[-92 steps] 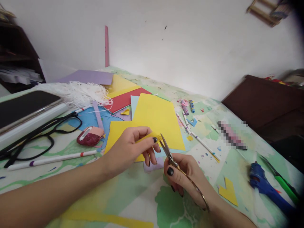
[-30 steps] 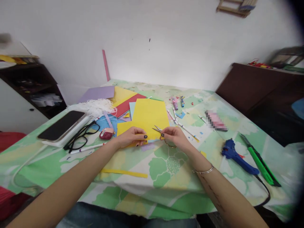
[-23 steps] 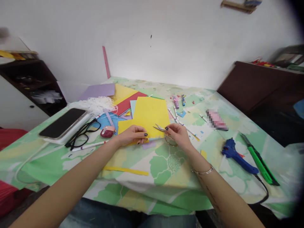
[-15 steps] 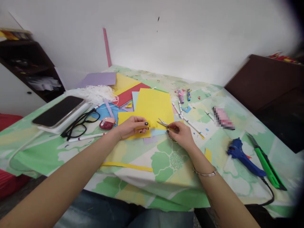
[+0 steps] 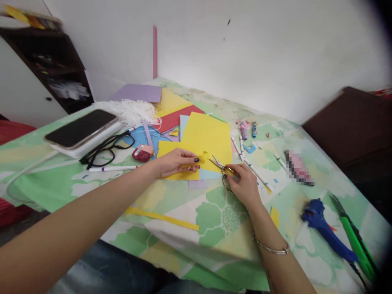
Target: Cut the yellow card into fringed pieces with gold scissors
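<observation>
My left hand (image 5: 180,162) pinches a small yellow paper strip (image 5: 203,157) between thumb and fingers; its free end looks cut or curled. To its right, my right hand (image 5: 241,180) holds a pair of scissors (image 5: 219,164) by the gold-coloured handles, with the blades parted and pointing at the strip, a little apart from it. Beneath both lies a large yellow sheet (image 5: 206,132), with another yellow sheet (image 5: 192,174) partly hidden under my left hand. A long yellow strip (image 5: 165,219) rests near the table's front edge.
On the left are a phone (image 5: 82,127), black glasses (image 5: 105,153), white yarn (image 5: 137,111) and a dark red case (image 5: 142,153). Several white-capped markers (image 5: 257,173) lie to the right. Farther right are a blue glue gun (image 5: 327,232) and a green cutter (image 5: 355,241).
The scissors have drawn slightly away from the strip and their handles now show more. My left hand still pinches the strip, now tilted upward. The whole view has shifted.
</observation>
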`<state>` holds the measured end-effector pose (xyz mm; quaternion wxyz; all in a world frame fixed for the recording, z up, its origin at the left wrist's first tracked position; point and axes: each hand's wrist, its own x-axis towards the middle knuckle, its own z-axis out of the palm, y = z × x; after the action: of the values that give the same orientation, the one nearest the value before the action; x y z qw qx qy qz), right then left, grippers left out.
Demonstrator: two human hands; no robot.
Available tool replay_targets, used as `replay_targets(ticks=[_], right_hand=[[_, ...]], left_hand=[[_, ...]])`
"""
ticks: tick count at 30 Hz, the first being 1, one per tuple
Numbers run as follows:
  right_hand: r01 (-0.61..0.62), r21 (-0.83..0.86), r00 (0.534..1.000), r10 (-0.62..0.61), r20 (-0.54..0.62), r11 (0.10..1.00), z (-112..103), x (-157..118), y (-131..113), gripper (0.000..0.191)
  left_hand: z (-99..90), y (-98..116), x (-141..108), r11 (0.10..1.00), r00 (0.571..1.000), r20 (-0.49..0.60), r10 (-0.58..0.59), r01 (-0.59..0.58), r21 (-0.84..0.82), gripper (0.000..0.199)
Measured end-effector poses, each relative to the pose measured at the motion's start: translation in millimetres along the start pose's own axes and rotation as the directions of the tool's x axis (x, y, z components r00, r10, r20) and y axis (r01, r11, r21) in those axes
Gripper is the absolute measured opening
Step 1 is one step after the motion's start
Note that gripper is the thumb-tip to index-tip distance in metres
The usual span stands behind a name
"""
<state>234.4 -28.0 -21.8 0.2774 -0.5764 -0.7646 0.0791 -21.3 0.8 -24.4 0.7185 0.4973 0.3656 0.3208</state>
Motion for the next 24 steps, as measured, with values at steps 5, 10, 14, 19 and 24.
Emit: replay_targets(ticks=[5, 10, 14, 19, 24], right_hand=[[-0.053, -0.038, 0.995, 0.056, 0.085, 0.998, -12.6, 0.6, -2.2, 0.03], [-0.123, -0.084, 0.968, 0.139, 0.209, 0.989, -26.5, 4.3, -10.5, 0.017], [-0.174, -0.064, 0.941, 0.185, 0.283, 0.983, -34.4, 10.3, -18.7, 0.019], [-0.253, 0.033, 0.908, 0.226, 0.354, 0.967, -42.8, 22.2, -19.2, 0.022], [-0.376, 0.239, 0.845, 0.226, 0.484, 0.895, -50.6, 40.1, -8.6, 0.023]], left_hand=[[0.8, 0.3, 2.1, 1.0, 0.998, -0.058, 0.002, 0.0, 0.031, 0.03], [10.4, 5.8, 5.5, 0.999, 0.995, -0.095, -0.004, 0.009, 0.048, 0.031], [14.0, 13.9, 9.3, 0.997, 0.995, -0.099, -0.009, 0.016, 0.075, 0.029], [7.1, 25.7, 16.2, 0.998, 0.989, -0.144, 0.043, -0.036, 0.047, 0.019], [3.2, 31.8, 19.5, 0.995, 0.97, -0.224, 0.094, -0.1, -0.013, 0.019]])
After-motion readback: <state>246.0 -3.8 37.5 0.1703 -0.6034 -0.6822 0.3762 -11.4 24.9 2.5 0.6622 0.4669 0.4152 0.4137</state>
